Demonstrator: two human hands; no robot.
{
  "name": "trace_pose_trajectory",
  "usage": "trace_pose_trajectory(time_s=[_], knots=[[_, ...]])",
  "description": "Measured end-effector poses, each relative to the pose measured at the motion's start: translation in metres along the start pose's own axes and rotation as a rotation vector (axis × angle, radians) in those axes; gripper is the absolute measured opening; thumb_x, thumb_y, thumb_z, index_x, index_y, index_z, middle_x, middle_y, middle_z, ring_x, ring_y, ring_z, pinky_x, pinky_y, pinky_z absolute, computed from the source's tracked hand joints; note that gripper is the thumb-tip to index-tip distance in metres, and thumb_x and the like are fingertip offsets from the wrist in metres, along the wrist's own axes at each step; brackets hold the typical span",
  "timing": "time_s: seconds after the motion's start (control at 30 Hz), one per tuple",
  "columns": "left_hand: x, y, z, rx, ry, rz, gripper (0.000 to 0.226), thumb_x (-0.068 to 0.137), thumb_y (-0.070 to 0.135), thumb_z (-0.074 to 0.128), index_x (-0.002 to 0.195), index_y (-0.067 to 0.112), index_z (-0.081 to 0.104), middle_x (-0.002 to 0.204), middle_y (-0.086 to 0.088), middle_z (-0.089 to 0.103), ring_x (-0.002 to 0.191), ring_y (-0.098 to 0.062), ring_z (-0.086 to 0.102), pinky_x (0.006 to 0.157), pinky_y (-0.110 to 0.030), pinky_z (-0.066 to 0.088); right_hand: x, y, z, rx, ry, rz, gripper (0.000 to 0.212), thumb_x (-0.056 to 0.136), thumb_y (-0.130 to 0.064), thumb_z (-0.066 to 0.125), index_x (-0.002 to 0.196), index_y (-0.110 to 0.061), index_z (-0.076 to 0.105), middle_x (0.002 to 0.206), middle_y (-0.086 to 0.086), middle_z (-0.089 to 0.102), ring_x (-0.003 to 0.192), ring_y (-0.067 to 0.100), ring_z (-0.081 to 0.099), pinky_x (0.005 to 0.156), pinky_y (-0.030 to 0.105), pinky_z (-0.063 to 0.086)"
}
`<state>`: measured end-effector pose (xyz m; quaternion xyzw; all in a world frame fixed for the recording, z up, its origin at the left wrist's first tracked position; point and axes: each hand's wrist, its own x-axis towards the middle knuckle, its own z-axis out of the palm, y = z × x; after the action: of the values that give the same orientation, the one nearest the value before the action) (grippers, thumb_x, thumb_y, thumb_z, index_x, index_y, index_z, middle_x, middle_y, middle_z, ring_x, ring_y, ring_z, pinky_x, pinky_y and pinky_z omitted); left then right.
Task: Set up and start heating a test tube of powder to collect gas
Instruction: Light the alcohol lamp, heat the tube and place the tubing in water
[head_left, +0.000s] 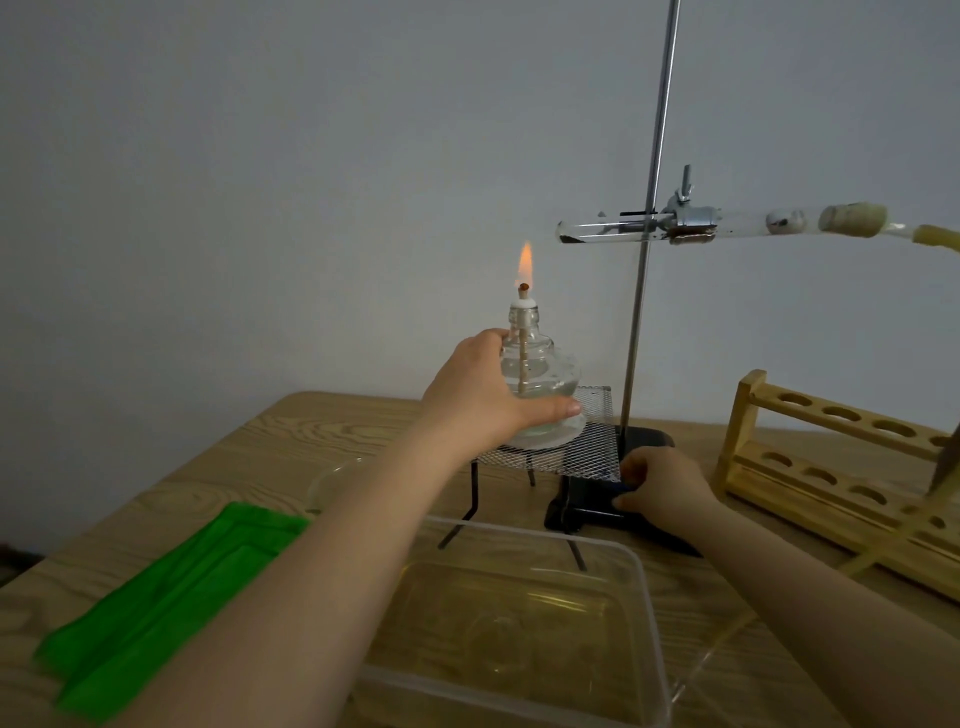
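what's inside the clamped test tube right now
The test tube holds dark powder at its closed left end, and a pale wad sits before the stopper. The clamp hides its middle.

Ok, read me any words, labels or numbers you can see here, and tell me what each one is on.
None can be read.
Alcohol lamp: clear glass, no label showing.
Test tube: no markings visible.
Wooden rack: plain, no text.
Green cloth: plain, blurred.
Plastic tub: clear, no print visible.
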<state>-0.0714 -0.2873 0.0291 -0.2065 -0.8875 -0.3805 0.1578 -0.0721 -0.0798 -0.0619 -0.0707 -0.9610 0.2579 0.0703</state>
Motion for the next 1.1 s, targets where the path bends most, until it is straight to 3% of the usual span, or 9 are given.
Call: trace_pose_trajectory(time_s=[0.2, 0.4, 0.57, 0.73, 0.87, 0.93, 0.97, 1.03, 1.1], knots=[[0.0, -0.001, 0.0, 0.004, -0.003, -0.005, 0.09, 0.057, 0.059, 0.079, 0.131, 0.024, 0.042, 0.116, 0.013, 0.047, 0.1, -0.005, 0.048, 0.082, -0.023, 0.04, 0.0, 0.004, 0.0, 0.068, -0.015, 0.04, 0.034, 0.077, -0.016, 0.075, 0.109, -0.015, 0.062, 0.095, -0.005, 0.057, 0.088, 0.01, 0.054, 0.072, 0.02, 0.044], [0.0, -0.001, 0.0, -0.008, -0.024, -0.007, 0.09, 0.057, 0.06, 0.079, 0.132, 0.025, 0.041, 0.122, 0.01, 0.049, 0.102, -0.006, 0.049, 0.084, -0.025, 0.042, -0.003, 0.002, -0.001, 0.097, -0.017, 0.057, 0.036, 0.079, -0.013, 0.073, 0.113, -0.013, 0.06, 0.101, -0.001, 0.061, 0.089, 0.01, 0.054, 0.073, 0.02, 0.044], [-0.001, 0.001, -0.002, -0.046, -0.039, -0.004, 0.089, 0.057, 0.057, 0.08, 0.131, 0.025, 0.042, 0.118, 0.012, 0.047, 0.104, -0.006, 0.051, 0.085, -0.024, 0.042, -0.004, -0.001, -0.01, 0.164, 0.03, 0.055, 0.025, 0.084, -0.022, 0.069, 0.107, -0.012, 0.064, 0.093, -0.002, 0.061, 0.084, 0.012, 0.057, 0.063, 0.018, 0.043], [0.0, 0.001, -0.002, -0.056, -0.038, -0.037, 0.116, 0.038, 0.085, 0.067, 0.136, 0.028, 0.04, 0.134, 0.005, 0.047, 0.116, -0.012, 0.052, 0.1, -0.041, 0.046, -0.007, -0.019, -0.03, 0.471, 0.1, 0.151, 0.028, 0.091, -0.031, 0.059, 0.103, -0.007, 0.065, 0.082, 0.004, 0.063, 0.074, 0.015, 0.058, 0.063, 0.024, 0.049], [-0.006, 0.004, -0.01, -0.12, 0.005, -0.08, 0.118, 0.054, 0.093, 0.041, 0.145, 0.017, 0.029, 0.151, -0.005, 0.031, 0.133, -0.021, 0.039, 0.108, -0.047, 0.034, -0.014, -0.04, -0.049, 0.792, 0.045, 0.26, 0.035, 0.093, -0.033, 0.055, 0.108, -0.001, 0.06, 0.084, 0.011, 0.066, 0.077, 0.022, 0.063, 0.068, 0.03, 0.055], [-0.005, -0.001, -0.014, -0.169, 0.062, -0.096, 0.105, 0.066, 0.092, 0.022, 0.124, 0.009, 0.051, 0.132, -0.015, 0.052, 0.119, -0.028, 0.051, 0.1, -0.044, 0.041, -0.02, -0.051, -0.055, 0.924, 0.001, 0.304, 0.041, 0.093, -0.037, 0.054, 0.11, 0.0, 0.058, 0.091, 0.016, 0.067, 0.083, 0.027, 0.065, 0.069, 0.035, 0.056], [-0.005, -0.004, -0.015, -0.174, 0.081, -0.12, 0.09, 0.074, 0.086, 0.017, 0.101, 0.011, 0.059, 0.109, -0.012, 0.061, 0.103, -0.025, 0.058, 0.089, -0.036, 0.046, -0.023, -0.055, -0.058, 0.99, -0.023, 0.32, 0.044, 0.093, -0.039, 0.054, 0.112, 0.001, 0.055, 0.093, 0.017, 0.066, 0.083, 0.029, 0.065, 0.067, 0.036, 0.056], [-0.005, -0.005, -0.017, -0.17, 0.123, -0.201, 0.051, 0.09, 0.066, 0.014, 0.069, 0.027, 0.041, 0.072, 0.008, 0.046, 0.071, -0.008, 0.047, 0.063, -0.018, 0.033, -0.03, -0.063, -0.063, 1.123, -0.076, 0.348, 0.047, 0.092, -0.042, 0.054, 0.116, -0.002, 0.049, 0.093, 0.018, 0.063, 0.08, 0.03, 0.064, 0.06, 0.037, 0.054], [-0.006, -0.004, -0.02, -0.217, 0.124, -0.296, 0.046, 0.096, 0.055, 0.014, 0.069, 0.028, 0.039, 0.071, 0.009, 0.038, 0.075, -0.013, 0.041, 0.06, -0.025, 0.029, -0.036, -0.07, -0.067, 1.227, -0.139, 0.367, 0.053, 0.089, -0.045, 0.057, 0.124, -0.008, 0.043, 0.094, 0.019, 0.06, 0.08, 0.032, 0.064, 0.054, 0.04, 0.054]])
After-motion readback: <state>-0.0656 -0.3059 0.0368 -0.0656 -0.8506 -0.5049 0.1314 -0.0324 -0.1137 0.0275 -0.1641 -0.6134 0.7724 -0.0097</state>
